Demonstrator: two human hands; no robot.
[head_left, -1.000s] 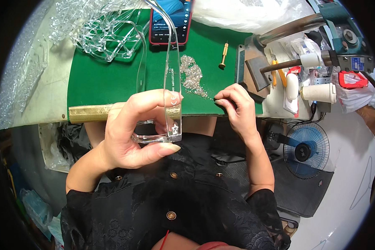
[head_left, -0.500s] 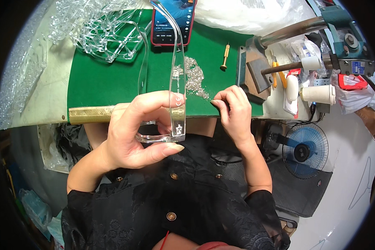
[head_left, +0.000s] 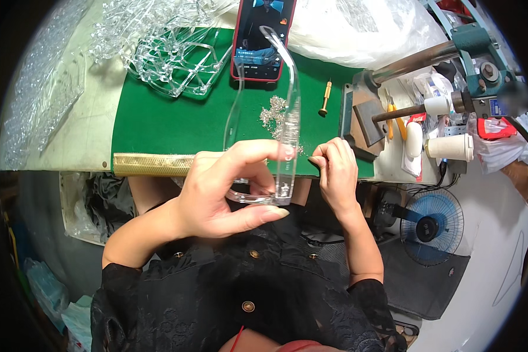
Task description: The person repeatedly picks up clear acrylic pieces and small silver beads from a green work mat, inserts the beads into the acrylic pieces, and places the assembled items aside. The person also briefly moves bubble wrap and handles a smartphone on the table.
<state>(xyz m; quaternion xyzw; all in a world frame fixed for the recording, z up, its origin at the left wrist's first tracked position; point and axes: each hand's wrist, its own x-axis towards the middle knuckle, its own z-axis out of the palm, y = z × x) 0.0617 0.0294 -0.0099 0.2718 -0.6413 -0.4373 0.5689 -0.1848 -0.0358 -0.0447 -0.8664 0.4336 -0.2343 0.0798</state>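
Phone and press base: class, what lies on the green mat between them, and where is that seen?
A gold-handled screwdriver, in the head view; the clear glasses frame in the left hand crosses in front.

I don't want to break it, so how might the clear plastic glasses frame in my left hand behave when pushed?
The clear plastic glasses frame is probably light, being slender and held up by the left hand alone. Its long, thin arms look stiff, extending without visible sag, but might flex if pushed. Its glossy surface could feel slippery.
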